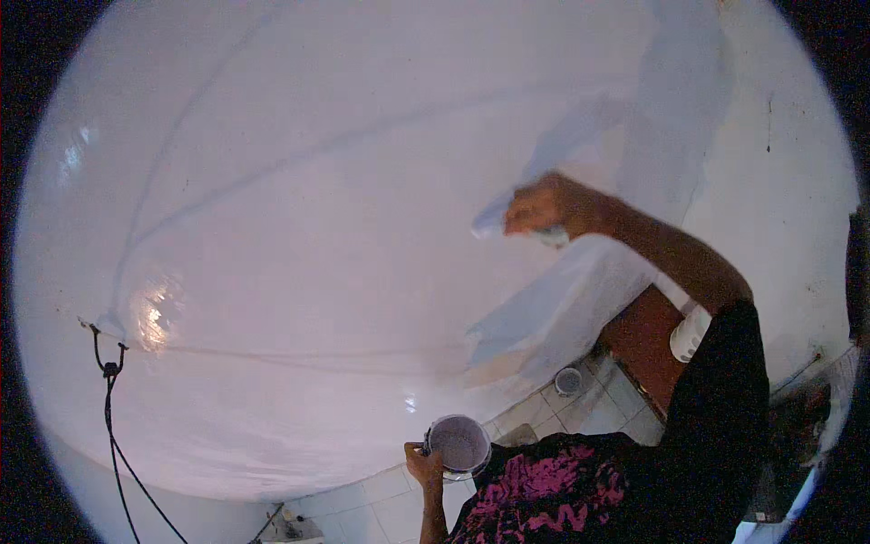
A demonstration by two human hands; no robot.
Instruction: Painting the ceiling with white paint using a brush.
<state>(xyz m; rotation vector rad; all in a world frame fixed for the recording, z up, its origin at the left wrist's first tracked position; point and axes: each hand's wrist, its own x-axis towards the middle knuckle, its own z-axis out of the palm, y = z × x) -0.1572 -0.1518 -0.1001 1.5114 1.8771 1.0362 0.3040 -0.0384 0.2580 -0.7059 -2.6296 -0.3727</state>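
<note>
My right hand (548,207) is raised against the pale wall (317,227), its fingers closed round a small pale object that is too blurred to name, with a bluish shadow beside it. My left hand (424,464), low in the picture, grips a small round bucket (459,444) by its side; the bucket holds greyish-lilac liquid, like paint. Uneven bluish and pinkish patches lie on the wall around and below my right hand.
Dark cords (111,408) hang from a wall fixture at left. Below are a tiled floor (367,512), a grey container (568,381), a reddish-brown door or board (634,335) and a white cylindrical object (686,337), partly behind my right arm.
</note>
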